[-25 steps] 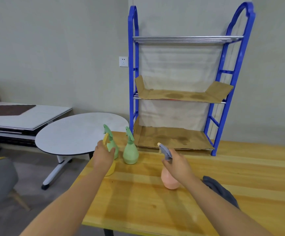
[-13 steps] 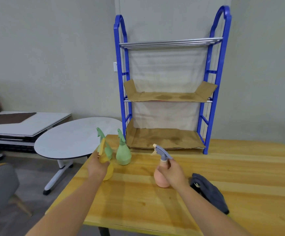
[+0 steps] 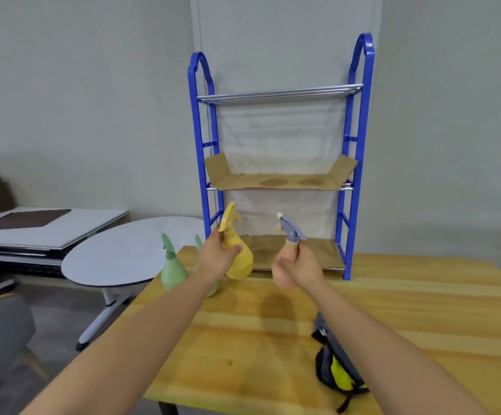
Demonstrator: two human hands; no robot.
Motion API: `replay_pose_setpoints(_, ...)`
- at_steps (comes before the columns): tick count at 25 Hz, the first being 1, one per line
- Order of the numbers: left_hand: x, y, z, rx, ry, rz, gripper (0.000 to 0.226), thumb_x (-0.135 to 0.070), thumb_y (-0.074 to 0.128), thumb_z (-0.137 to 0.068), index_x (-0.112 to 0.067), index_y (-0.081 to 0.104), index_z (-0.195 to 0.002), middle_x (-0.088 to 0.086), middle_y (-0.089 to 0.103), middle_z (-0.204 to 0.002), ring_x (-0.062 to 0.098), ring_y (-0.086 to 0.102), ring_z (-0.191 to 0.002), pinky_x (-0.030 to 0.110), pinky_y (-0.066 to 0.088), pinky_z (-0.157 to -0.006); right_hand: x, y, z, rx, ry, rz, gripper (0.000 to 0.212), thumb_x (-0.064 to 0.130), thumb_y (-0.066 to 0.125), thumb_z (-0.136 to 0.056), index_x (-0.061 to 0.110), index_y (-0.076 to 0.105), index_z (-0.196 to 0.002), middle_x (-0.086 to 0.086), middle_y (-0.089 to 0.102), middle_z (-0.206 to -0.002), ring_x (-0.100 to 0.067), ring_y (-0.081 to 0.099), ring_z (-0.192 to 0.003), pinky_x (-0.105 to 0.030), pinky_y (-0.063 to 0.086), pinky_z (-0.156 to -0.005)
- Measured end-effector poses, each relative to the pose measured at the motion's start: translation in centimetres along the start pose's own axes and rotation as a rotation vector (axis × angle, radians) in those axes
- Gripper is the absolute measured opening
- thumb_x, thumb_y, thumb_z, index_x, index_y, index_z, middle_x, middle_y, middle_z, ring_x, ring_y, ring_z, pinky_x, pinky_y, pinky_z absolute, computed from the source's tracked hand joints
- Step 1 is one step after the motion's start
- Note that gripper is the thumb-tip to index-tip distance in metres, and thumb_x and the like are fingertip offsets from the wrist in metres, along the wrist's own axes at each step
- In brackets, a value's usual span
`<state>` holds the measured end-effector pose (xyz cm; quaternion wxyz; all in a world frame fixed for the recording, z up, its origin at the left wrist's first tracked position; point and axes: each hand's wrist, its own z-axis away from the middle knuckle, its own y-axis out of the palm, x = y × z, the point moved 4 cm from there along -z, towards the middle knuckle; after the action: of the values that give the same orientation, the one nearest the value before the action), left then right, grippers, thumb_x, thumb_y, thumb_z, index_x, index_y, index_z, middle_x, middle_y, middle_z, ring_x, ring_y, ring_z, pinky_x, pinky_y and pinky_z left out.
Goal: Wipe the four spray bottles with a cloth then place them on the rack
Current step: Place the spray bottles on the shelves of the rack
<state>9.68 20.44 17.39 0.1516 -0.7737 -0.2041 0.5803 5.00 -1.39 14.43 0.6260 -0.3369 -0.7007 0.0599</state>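
We hold 2 bottles in the air before the rack (image 3: 358, 151): left hand (image 3: 216, 258) clamped on the yellow bottle (image 3: 237, 253), right hand (image 3: 298, 266) around the pink bottle (image 3: 285, 272). Tilted and pear-shaped, either could slip or knock the 2 green bottles (image 3: 171, 269) standing just left.

Four spray bottles (image 3: 173, 266), one cloth (image 3: 333, 362), one rack (image 3: 358, 151).

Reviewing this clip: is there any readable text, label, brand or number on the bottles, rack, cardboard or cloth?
None can be read. The yellow spray bottle, pink spray bottle, green spray bottle, rack, cardboard liners and cloth show no legible markings.
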Motion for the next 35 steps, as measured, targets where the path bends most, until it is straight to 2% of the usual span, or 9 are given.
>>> replay_pose_setpoints(3, -5.9, 0.4, -4.5, -0.016, 0.078, 0.01, 0.057, -0.028, 0.078, -0.088, -0.013, 0.054, -0.136, 0.003, 0.064, -0.128, 0.026, 0.059, -0.12, 0.029, 0.042, -0.087, 5.0, -4.8, -4.1, -0.114, -0.08, 0.011, 0.043, 0.059, 0.045, -0.09, 0.02, 0.057, -0.103, 0.003, 0.065, -0.089, -0.024, 0.062, -0.088, -0.036, 0.049, -0.073)
replay_pose_setpoints(5, -9.6, 0.0, -7.8, -0.034, 0.137, 0.034, 0.059, -0.029, 0.078, -0.087, -0.012, 0.053, -0.139, 0.006, 0.064, -0.132, 0.027, 0.06, -0.122, 0.03, 0.045, -0.09, 8.4, -7.7, -7.3, -0.17, -0.149, -0.014, 0.038, 0.058, 0.041, -0.095, 0.026, 0.06, -0.089, 0.006, 0.067, -0.082, -0.023, 0.064, -0.087, -0.04, 0.051, -0.077)
replay_pose_setpoints(7, -12.8, -0.4, -11.8, -0.046, 0.188, 0.045, 0.059, -0.03, 0.078, -0.087, -0.014, 0.054, -0.139, 0.004, 0.065, -0.129, 0.025, 0.061, -0.118, 0.031, 0.047, -0.091, 11.3, -10.2, -11.2, -0.165, -0.185, 0.007, 0.025, 0.045, 0.061, -0.089, 0.022, 0.056, -0.099, 0.002, 0.065, -0.093, -0.024, 0.062, -0.091, -0.042, 0.052, -0.081)
replay_pose_setpoints(9, -14.6, -0.2, -15.6, -0.018, 0.182, 0.06, 0.058, -0.033, 0.077, -0.088, -0.016, 0.056, -0.138, 0.001, 0.064, -0.12, 0.021, 0.062, -0.109, 0.031, 0.049, -0.09, 13.2, -11.5, -14.9, -0.132, -0.183, 0.098, 0.045, 0.042, 0.071, -0.082, 0.02, 0.05, -0.115, -0.002, 0.063, -0.103, -0.026, 0.061, -0.094, -0.044, 0.054, -0.082)
replay_pose_setpoints(16, -15.7, 1.0, -25.2, 0.098, 0.209, 0.174, 0.048, -0.033, 0.077, -0.089, -0.015, 0.061, -0.132, 0.006, 0.072, -0.119, 0.025, 0.069, -0.11, 0.045, 0.056, -0.099, 14.4, -11.3, -24.9, -0.146, -0.121, 0.127, 0.046, 0.041, 0.072, -0.082, 0.021, 0.051, -0.118, -0.001, 0.059, -0.105, -0.027, 0.058, -0.094, -0.045, 0.055, -0.078)
replay_pose_setpoints(21, -13.8, 4.3, -28.6, -0.039, 0.278, 0.032, 0.05, -0.03, 0.076, -0.089, -0.009, 0.059, -0.132, 0.007, 0.067, -0.126, 0.028, 0.062, -0.118, 0.031, 0.047, -0.093, 12.0, -9.5, -29.8, -0.29, -0.108, 0.239, 0.047, 0.043, 0.068, -0.085, 0.017, 0.049, -0.119, -0.006, 0.062, -0.107, -0.026, 0.054, -0.089, -0.034, 0.042, -0.071)
replay_pose_setpoints(30, -11.3, 6.5, -28.8, 0.021, 0.328, -0.127, 0.05, -0.033, 0.075, -0.09, -0.01, 0.055, -0.13, 0.012, 0.066, -0.126, 0.033, 0.06, -0.118, 0.034, 0.044, -0.086, 8.3, -8.1, -30.2, -0.333, -0.028, 0.39, 0.054, 0.058, 0.062, -0.083, 0.018, 0.048, -0.115, -0.007, 0.06, -0.108, -0.03, 0.057, -0.098, -0.041, 0.049, -0.079)
replay_pose_setpoints(33, -10.9, 4.9, -26.6, 0.032, 0.303, -0.135, 0.061, -0.029, 0.073, -0.092, -0.008, 0.047, -0.143, 0.015, 0.058, -0.141, 0.034, 0.053, -0.13, 0.034, 0.044, -0.096, 9.3, -8.4, -26.2, -0.534, -0.137, 0.483, 0.043, 0.046, 0.057, -0.092, 0.017, 0.055, -0.124, -0.008, 0.061, -0.114, -0.031, 0.056, -0.107, -0.044, 0.049, -0.087)
replay_pose_setpoints(35, -10.5, 3.4, -24.6, 0.028, 0.294, -0.112, 0.064, -0.028, 0.072, -0.094, -0.007, 0.045, -0.147, 0.016, 0.057, -0.143, 0.033, 0.053, -0.132, 0.036, 0.045, -0.101, 10.4, -7.8, -23.1, -0.592, -0.288, 0.431, 0.022, 0.032, 0.056, -0.094, 0.017, 0.064, -0.108, -0.006, 0.067, -0.101, -0.027, 0.06, -0.093, -0.04, 0.051, -0.079)
